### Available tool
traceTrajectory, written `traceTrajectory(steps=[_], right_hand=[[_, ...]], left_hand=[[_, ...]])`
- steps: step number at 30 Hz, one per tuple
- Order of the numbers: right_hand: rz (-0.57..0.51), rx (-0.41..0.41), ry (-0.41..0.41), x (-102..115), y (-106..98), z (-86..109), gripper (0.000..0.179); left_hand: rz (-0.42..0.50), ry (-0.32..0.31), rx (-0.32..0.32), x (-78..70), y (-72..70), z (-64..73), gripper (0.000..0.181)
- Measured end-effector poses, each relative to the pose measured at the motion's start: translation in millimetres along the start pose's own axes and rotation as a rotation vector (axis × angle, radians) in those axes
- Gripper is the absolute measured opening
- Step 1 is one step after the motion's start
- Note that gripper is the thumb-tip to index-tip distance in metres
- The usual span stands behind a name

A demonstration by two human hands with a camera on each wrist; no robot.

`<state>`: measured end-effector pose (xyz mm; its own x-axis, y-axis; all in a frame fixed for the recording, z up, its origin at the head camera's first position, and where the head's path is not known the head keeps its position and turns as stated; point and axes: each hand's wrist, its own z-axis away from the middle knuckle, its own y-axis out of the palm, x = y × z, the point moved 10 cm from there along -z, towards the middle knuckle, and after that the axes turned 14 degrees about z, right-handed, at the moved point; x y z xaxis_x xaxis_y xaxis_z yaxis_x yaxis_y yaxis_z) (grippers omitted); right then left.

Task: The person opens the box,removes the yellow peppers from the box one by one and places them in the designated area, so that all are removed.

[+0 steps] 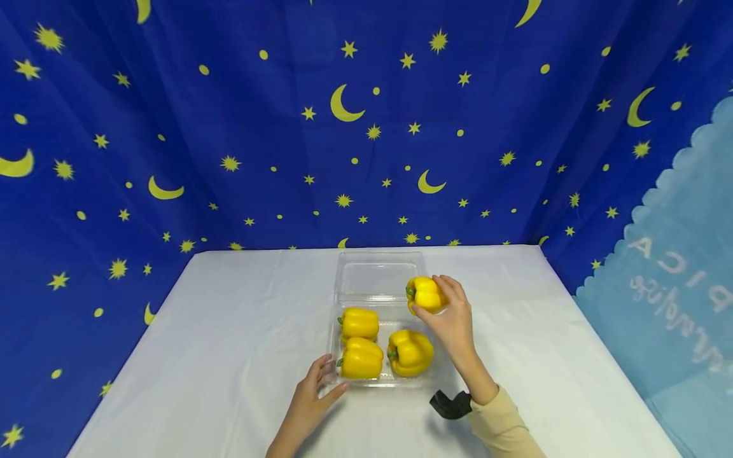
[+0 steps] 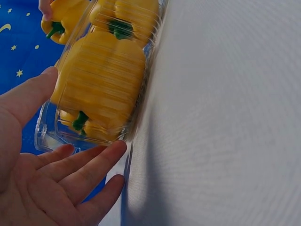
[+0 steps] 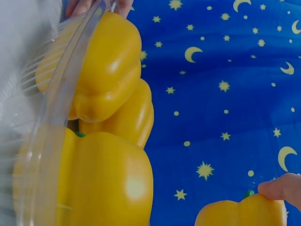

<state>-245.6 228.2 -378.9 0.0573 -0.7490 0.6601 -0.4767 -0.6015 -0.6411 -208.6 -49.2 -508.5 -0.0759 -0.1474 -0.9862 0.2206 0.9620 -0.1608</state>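
In the head view my right hand [image 1: 455, 321] grips a yellow bell pepper [image 1: 426, 293] between thumb and fingers, over the back right of a clear plastic clamshell container [image 1: 383, 383]. Three more yellow bell peppers lie in the container: a back left pepper [image 1: 359, 323], a front left pepper [image 1: 362, 359] and a front right pepper [image 1: 410, 353]. My left hand [image 1: 312, 394] rests at the container's front left corner, its fingers along the left side and its thumb at the front. The left wrist view shows these fingers [image 2: 89, 176] spread and nearly straight at the plastic wall.
The container's clear lid [image 1: 380, 277] lies folded back behind the base. A white cloth covers the table [image 1: 240, 331]. Behind it hangs a blue curtain [image 1: 275, 127] with moons and stars. A black strap piece [image 1: 450, 405] sits at my right wrist. A light blue cloth [image 1: 681, 267] hangs at right.
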Motion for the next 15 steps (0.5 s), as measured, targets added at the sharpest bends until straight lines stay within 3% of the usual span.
traceTrajectory(steps=[9, 15], right_hand=[[0.0, -0.004, 0.015, -2.9, -3.9, -0.8, 0.067], [0.0, 0.0, 0.024, -5.8, -5.6, 0.0, 0.066]], left_hand=[[0.035, -0.02, 0.008, 0.2, 2.7, 0.3, 0.065], [-0.005, -0.024, 0.016, 0.7, 4.6, -0.2, 0.064]])
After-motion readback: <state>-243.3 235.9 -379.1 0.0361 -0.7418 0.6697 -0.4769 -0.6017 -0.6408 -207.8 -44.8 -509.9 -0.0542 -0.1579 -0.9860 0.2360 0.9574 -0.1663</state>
